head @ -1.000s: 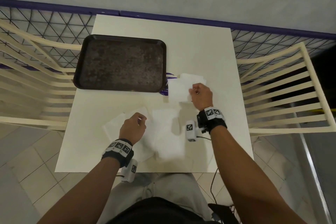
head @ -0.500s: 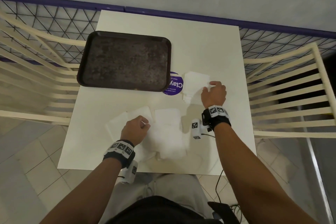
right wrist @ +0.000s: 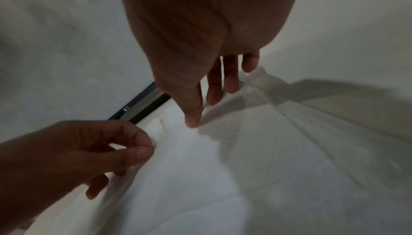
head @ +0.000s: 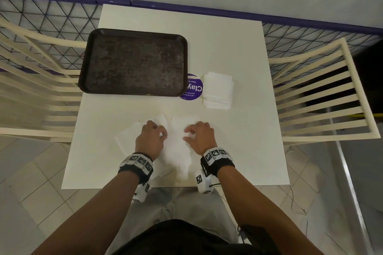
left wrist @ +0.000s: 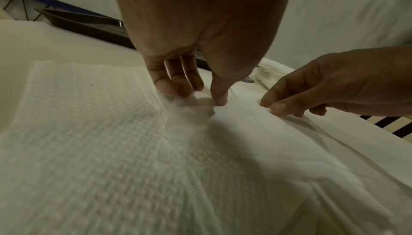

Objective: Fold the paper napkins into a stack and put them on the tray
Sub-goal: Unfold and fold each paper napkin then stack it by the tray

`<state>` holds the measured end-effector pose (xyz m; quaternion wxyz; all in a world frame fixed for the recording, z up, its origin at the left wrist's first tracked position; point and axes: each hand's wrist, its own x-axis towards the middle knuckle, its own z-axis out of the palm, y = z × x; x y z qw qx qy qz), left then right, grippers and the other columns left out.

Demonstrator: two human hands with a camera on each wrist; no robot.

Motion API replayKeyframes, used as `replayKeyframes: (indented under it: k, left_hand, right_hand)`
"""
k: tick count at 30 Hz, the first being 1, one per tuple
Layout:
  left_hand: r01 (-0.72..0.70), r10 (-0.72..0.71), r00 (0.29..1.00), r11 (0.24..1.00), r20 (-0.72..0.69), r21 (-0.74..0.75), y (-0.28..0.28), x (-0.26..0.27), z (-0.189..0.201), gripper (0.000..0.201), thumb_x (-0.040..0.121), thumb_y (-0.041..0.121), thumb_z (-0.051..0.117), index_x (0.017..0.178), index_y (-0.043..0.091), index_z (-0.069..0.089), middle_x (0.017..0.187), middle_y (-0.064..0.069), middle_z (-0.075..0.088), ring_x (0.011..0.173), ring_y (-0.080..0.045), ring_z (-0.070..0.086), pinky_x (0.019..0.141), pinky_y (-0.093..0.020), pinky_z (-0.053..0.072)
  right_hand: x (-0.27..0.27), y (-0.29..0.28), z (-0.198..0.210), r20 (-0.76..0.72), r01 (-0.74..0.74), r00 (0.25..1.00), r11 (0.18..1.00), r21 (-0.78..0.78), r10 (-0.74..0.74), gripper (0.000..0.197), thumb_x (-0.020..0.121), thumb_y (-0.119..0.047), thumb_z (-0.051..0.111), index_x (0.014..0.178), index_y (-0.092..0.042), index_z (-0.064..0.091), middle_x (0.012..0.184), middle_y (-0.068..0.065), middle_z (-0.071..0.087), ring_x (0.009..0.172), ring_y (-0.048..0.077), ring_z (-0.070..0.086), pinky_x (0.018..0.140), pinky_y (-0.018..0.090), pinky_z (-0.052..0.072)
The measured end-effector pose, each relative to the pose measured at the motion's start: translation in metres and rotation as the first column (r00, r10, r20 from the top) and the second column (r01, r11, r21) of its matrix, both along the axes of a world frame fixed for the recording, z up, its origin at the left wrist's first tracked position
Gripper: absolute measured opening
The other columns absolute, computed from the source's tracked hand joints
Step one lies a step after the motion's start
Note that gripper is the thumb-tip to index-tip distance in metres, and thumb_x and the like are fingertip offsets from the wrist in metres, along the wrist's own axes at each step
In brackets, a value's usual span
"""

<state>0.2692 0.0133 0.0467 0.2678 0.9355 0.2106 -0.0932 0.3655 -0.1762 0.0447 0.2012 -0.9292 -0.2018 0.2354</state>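
- Near the front edge of the table point(head: 238, 47), an unfolded paper napkin point(head: 178, 147) lies flat between the person's two hands, its embossed dots plain in the left wrist view.
- The left hand point(head: 150, 141) pinches the napkin's left margin between thumb and fingertips point(left wrist: 167, 87), bunching the paper a little there.
- The right hand point(head: 200, 135) has its fingers curled down onto the napkin's right side; its thumb point(right wrist: 191, 115) and first fingers close on a raised edge of the paper, grasping it.
- More loose napkins point(head: 128, 141) lie spread under and to the left of the left hand, overlapping one another.
- A stack of folded napkins point(head: 217, 90) sits toward the table's right side, well apart from the hands and just right of the tray.
- The dark brown tray point(head: 132, 62) rests on the table's far left part, its left rim overhanging the table's left edge; nothing lies in it.
- A round purple sticker point(head: 193, 88) reading "Clay" shows between the tray's right rim and the folded stack, partly covered by the tray.
- Cream slatted chairs point(head: 323, 89) stand at both sides of the table.
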Motion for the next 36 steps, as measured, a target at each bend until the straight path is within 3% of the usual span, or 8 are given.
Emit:
replayKeyframes:
  k: [6,10,13,18,22,24,28,36]
  left_hand:
    - [0.067,-0.066,0.995,0.998,0.069,-0.013,0.003,-0.005,0.002,0.010,0.096,0.013,0.066,0.104,0.017,0.069,0.113,-0.005,0.062,0.105,-0.030,0.056,0.084,-0.040,0.048]
    - [-0.178,0.198,0.966,0.976,0.164,-0.129,-0.001,-0.012,0.020,0.016,0.098,0.033,0.066,0.102,0.017,0.062,0.097,0.001,0.063,0.091,-0.023,0.059,0.081,-0.041,0.051]
    - [-0.340,0.309,0.938,0.906,-0.156,-0.252,-0.001,-0.009,0.043,0.057,0.100,0.066,0.043,0.088,0.016,0.066,0.083,0.002,0.070,0.082,-0.022,0.067,0.081,-0.039,0.054]
    - [-0.405,0.158,0.878,0.748,-0.452,-0.526,-0.005,-0.001,0.055,0.095,0.094,0.084,0.024,0.083,0.009,0.080,0.078,-0.001,0.080,0.077,-0.026,0.074,0.075,-0.036,0.056]
    - [-0.430,0.386,0.888,0.500,-0.250,-0.752,-0.004,0.002,0.043,0.035,0.101,0.041,0.066,0.107,0.007,0.073,0.103,-0.011,0.078,0.101,-0.035,0.074,0.083,-0.047,0.064]
    - [-0.368,0.437,0.889,0.501,-0.138,-0.783,-0.002,0.003,0.040,0.018,0.100,0.018,0.068,0.114,0.007,0.072,0.108,-0.010,0.077,0.106,-0.036,0.073,0.085,-0.049,0.064]
    - [-0.302,0.417,0.907,0.556,-0.055,-0.774,0.004,0.004,0.041,0.021,0.101,0.013,0.066,0.120,0.009,0.071,0.111,-0.008,0.077,0.104,-0.031,0.073,0.086,-0.052,0.063]
    - [-0.312,0.464,0.885,0.526,-0.041,-0.791,0.011,0.000,0.043,0.016,0.102,0.011,0.062,0.106,0.011,0.078,0.108,-0.015,0.078,0.104,-0.040,0.072,0.092,-0.059,0.059]
  right_hand:
    - [0.000,0.008,0.009,0.040,-0.048,0.998,0.995,-0.089,0.051,0.007,0.089,-0.035,0.069,0.083,-0.032,0.068,0.101,-0.004,0.059,0.106,0.024,0.049,0.090,0.040,0.040]
    - [0.003,0.010,0.024,-0.053,0.051,0.997,0.998,0.038,-0.049,0.009,0.087,-0.029,0.065,0.081,-0.031,0.060,0.088,-0.013,0.063,0.096,0.018,0.057,0.087,0.034,0.039]
    - [0.006,0.008,0.033,-0.215,0.288,0.946,0.930,0.227,-0.241,0.011,0.083,-0.027,0.070,0.075,-0.025,0.063,0.077,-0.013,0.067,0.077,0.007,0.061,0.075,0.019,0.046]
    - [0.002,0.013,0.042,-0.491,0.627,0.764,0.662,0.410,-0.419,0.015,0.082,-0.012,0.074,0.071,-0.017,0.065,0.077,-0.002,0.067,0.072,0.013,0.059,0.068,0.027,0.048]
    - [-0.004,0.017,0.047,-0.573,0.672,0.719,0.605,0.428,-0.393,0.020,0.084,-0.005,0.070,0.071,-0.017,0.062,0.077,-0.001,0.065,0.071,0.014,0.055,0.063,0.027,0.044]
    - [-0.005,0.016,0.046,-0.604,0.673,0.709,0.606,0.424,-0.364,0.014,0.085,-0.005,0.070,0.081,-0.018,0.068,0.083,-0.002,0.068,0.073,0.013,0.058,0.065,0.028,0.045]
    - [-0.001,0.017,0.050,-0.632,0.648,0.712,0.633,0.423,-0.306,0.021,0.089,-0.016,0.072,0.109,-0.012,0.073,0.090,-0.001,0.074,0.069,0.006,0.063,0.060,0.018,0.046]
    - [0.000,0.017,0.050,-0.583,0.594,0.763,0.658,0.463,-0.279,0.008,0.089,-0.012,0.074,0.092,-0.005,0.073,0.072,0.001,0.069,0.059,0.009,0.057,0.055,0.018,0.043]
